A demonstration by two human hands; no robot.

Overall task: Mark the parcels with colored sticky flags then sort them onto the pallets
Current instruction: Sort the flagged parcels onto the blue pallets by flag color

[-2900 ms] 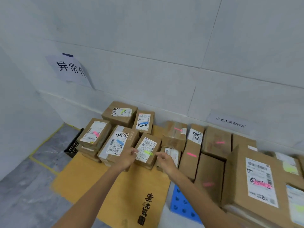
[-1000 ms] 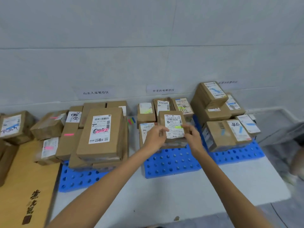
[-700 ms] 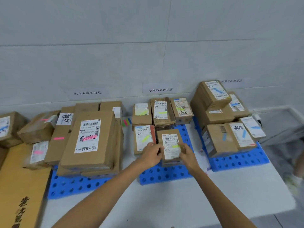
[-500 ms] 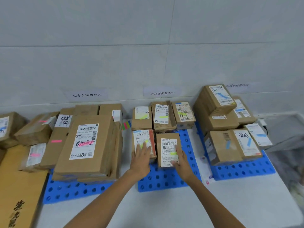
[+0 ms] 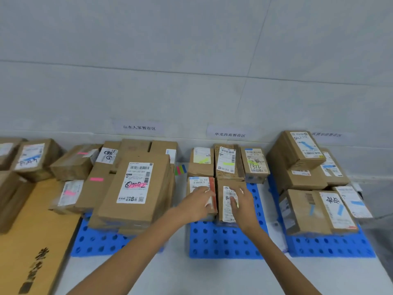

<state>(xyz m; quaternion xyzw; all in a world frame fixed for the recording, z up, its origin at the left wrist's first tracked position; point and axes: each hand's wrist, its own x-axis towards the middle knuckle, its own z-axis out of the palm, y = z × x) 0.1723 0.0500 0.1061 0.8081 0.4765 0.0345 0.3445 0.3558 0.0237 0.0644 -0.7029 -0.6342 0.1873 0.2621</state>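
Right hand (image 5: 242, 206) flat on the small parcel (image 5: 225, 183), left hand (image 5: 194, 206) seemingly loose, empty; judged light, stiff: take its long sides

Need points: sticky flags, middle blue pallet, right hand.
sticky flags (image 5: 180, 169), head view, on the coloured strips.
middle blue pallet (image 5: 223, 241), head view, bare front part.
right hand (image 5: 245, 208), head view, back of the hand.

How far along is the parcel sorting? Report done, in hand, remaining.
Done: flagged parcels sit on the left pallet (pink), middle pallet (yellow-green) and right pallet (blue). In hand: the right hand is over a front parcel on the middle pallet, the left hand over its neighbour. Remaining: no waiting parcels show here.
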